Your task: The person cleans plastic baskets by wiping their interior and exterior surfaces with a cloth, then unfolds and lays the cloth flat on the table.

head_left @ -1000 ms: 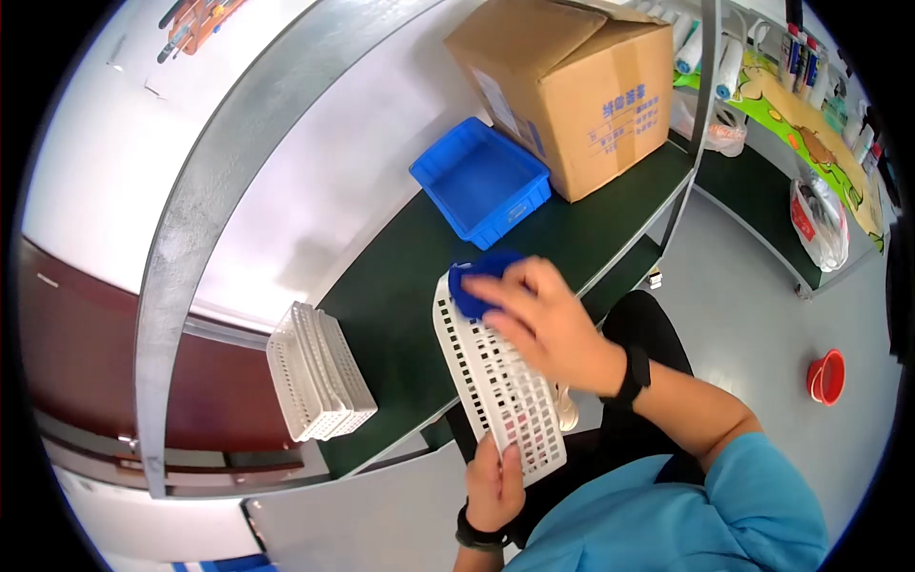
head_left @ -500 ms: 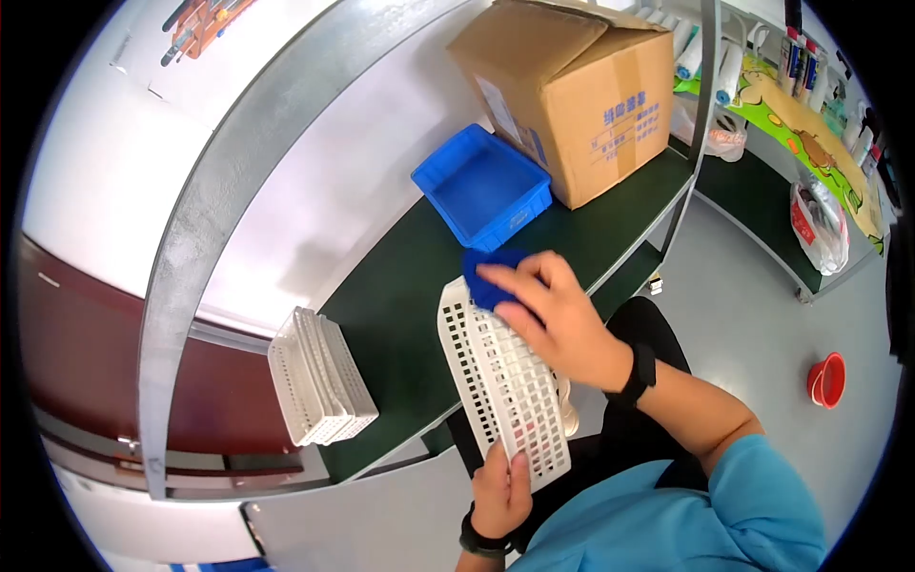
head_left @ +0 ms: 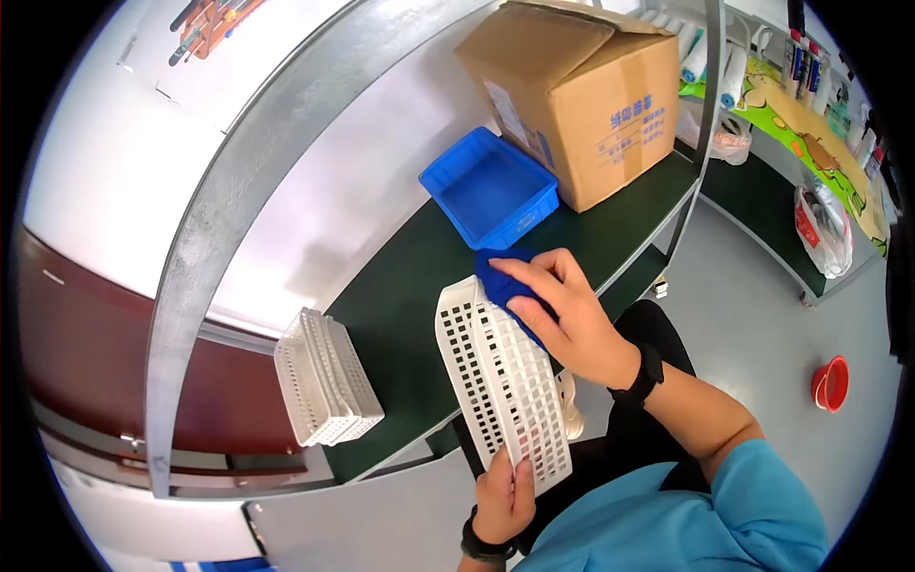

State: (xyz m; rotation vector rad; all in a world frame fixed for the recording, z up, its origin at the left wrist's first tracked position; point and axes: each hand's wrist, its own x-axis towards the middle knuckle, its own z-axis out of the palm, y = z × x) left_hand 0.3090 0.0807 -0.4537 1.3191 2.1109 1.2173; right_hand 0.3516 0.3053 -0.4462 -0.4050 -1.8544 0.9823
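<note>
A white perforated plastic basket [head_left: 505, 381] is held tilted in front of me, over the shelf's front edge. My left hand [head_left: 503, 498] grips its lower end, with the thumb on the near side. My right hand [head_left: 577, 324] is closed on a dark blue cloth [head_left: 510, 281], pressed against the basket's upper end. Part of the cloth hangs down along the basket's side. Some of the right fingers are hidden behind the cloth and basket.
Several nested white baskets [head_left: 329, 381] stand at the left of the dark green shelf [head_left: 400, 305]. A blue plastic bin [head_left: 491, 191] and a large cardboard box [head_left: 610, 114] sit farther back. A red bucket [head_left: 830, 384] is on the floor at right.
The right hand and blue cloth have shifted slightly right at the basket's upper end, and more cloth shows along its side. The left hand keeps its grip. The view has moved slightly.
</note>
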